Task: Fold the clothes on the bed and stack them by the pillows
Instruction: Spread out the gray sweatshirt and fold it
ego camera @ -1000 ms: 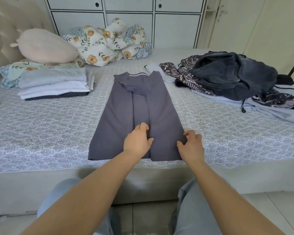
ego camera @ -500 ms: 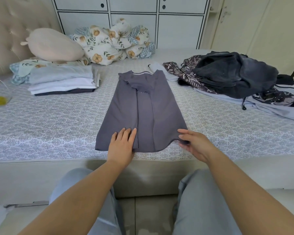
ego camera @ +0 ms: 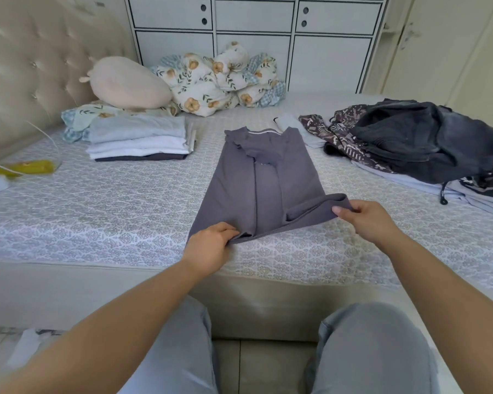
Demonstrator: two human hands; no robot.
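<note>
On the bed [ego camera: 103,220], near its front edge: one gray shirt [ego camera: 254,186], sides already folded in, long and narrow. Left hand [ego camera: 208,245] pinching the bottom left corner, fingers [ego camera: 225,227] curled on the cloth. Right hand [ego camera: 367,216] pinching the bottom right corner, lifted a little off the bed. Best way now, probably: lift both corners evenly, carry the hem up toward the collar, keep the edges lined up, then pat flat. One folded stack [ego camera: 140,137] by the pillows [ego camera: 128,82], about four pieces in it. One messy heap of clothes [ego camera: 421,140] waiting at the right, count hard to tell.
</note>
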